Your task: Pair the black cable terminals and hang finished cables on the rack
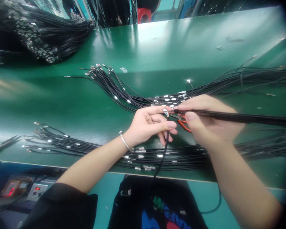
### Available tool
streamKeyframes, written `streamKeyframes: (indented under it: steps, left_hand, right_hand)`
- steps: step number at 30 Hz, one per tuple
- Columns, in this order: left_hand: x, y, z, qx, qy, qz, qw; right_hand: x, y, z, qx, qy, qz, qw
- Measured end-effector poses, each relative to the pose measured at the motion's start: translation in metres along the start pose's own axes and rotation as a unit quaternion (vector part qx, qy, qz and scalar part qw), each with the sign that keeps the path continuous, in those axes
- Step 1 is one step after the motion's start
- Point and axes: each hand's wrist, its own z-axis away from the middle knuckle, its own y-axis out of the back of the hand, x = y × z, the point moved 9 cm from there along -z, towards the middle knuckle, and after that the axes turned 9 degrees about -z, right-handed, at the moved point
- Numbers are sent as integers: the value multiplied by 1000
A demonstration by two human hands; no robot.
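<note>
My left hand (150, 124) pinches a black cable (167, 140) between thumb and fingers. The cable's end points up, with a silver metal terminal (166, 112) and a bit of copper below it; the rest hangs down over the table edge. In my right hand (207, 124) lies a long, slim black piece (240, 117), whose narrow tip is close to the terminal; its exact kind I cannot make out. Orange-handled pliers (184, 125) rest partly hidden behind my right hand.
One cable bundle (124, 92) with metal terminals stretches across the green table (69, 101) behind my hands, another bundle (85, 149) along the front edge. A large cable heap (62, 35) fills the far left. Pliers (4, 144) lie at the left edge. Lit control boxes (37, 190) sit below.
</note>
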Motion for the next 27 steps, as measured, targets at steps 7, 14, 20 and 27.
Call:
streamKeyframes:
  steps: [7,14,20,27]
  left_hand:
    - [1,-1,1,-7,-8,6,1000]
    - [2,-2,1,-15,-19,19,1000]
    - [2,-1,0,-8,-14,5,1000]
    - [-1,-1,1,-8,2,-8,1000]
  right_hand:
    - [-7,-2,-1,-20,26,42,999]
    - [-10,-2,-1,-12,51,38,998]
    - [-11,-3,-1,-23,50,56,997]
    - [4,1,0,12,-18,-51,998]
